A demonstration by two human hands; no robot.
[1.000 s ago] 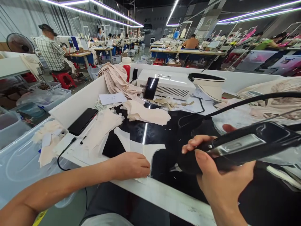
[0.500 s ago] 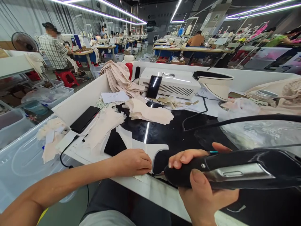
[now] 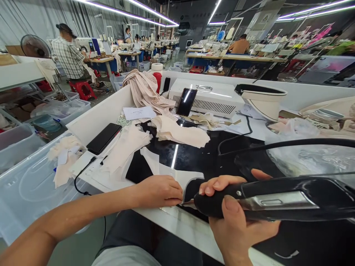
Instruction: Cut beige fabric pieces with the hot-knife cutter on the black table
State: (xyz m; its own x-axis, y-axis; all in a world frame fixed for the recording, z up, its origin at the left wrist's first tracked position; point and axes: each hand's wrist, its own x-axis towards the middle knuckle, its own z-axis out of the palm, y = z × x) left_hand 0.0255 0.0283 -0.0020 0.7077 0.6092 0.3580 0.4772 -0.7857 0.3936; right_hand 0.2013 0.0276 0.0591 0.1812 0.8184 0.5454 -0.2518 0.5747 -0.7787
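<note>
My right hand (image 3: 235,221) is wrapped around a bulky black hand tool (image 3: 277,199) with a silver side panel and a thin metal tip. The tool lies level and points left, over the table's front edge. My left hand (image 3: 159,190) has its fingers curled down on the near end of a white, curved cut fabric piece (image 3: 177,175), close beside the metal tip. Its fingertips and their hold on the cloth are partly hidden. Stacks of cream fabric pieces (image 3: 181,133) and paler cut pieces (image 3: 124,147) lie beyond my left hand on the black work surface (image 3: 213,159).
A black phone (image 3: 104,138) lies at left; another phone (image 3: 186,101) leans on a white vented box (image 3: 208,94). A black cable (image 3: 305,142) crosses the right side near clear plastic bags (image 3: 299,155). A clear bin (image 3: 33,192) stands at left. A seated co-worker (image 3: 66,55) is farther back.
The view has shifted slightly, so the scene sits a little to the right. My left hand appears slightly nearer the tool's tip. Both hands keep their holds.
</note>
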